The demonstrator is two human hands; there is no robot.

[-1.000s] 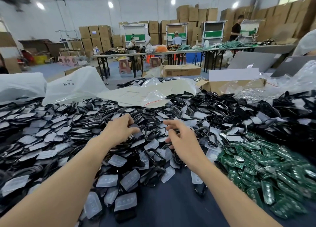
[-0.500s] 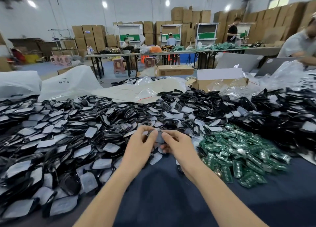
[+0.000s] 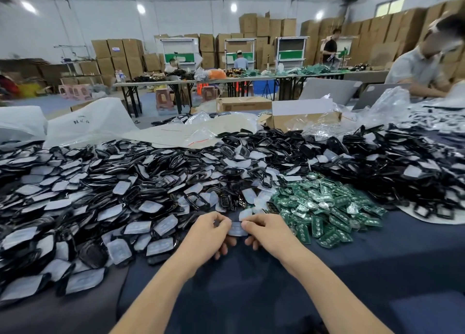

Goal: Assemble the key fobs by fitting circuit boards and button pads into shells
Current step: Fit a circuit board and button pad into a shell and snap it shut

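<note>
Translucent grey silicone part under examination: you hold one button pad (image 3: 236, 229) between both hands, low over the dark blue table cover (image 3: 251, 296). Your left hand (image 3: 208, 235) pinches the pad's left end between thumb and forefinger. Your right hand (image 3: 266, 230) pinches the right end in the same manner. The other fingers of both hands are curled underneath, and it cannot be determined whether they carry a shell below the pad. The pad lies roughly level, with its broad face turned up toward you. To the left of your left hand, and reaching on beyond both hands, lies a heap of black shells and loose pads (image 3: 113, 182), thoroughly mixed; its near edge is close to your fingertips. Just to the right of your right hand sits a pile of green circuit boards (image 3: 327, 208), its nearest boards near your knuckles but not touching them. Beyond and to the right of that pile is a second heap of black shells (image 3: 390, 162). Past the heaps, ahead of your hands, stand an open cardboard box (image 3: 302, 119) and crumpled clear plastic bags (image 3: 201, 135), with a white bag (image 3: 88, 124) further left. Another person (image 3: 417, 67) sits at the far right, well apart from your right hand.
</note>
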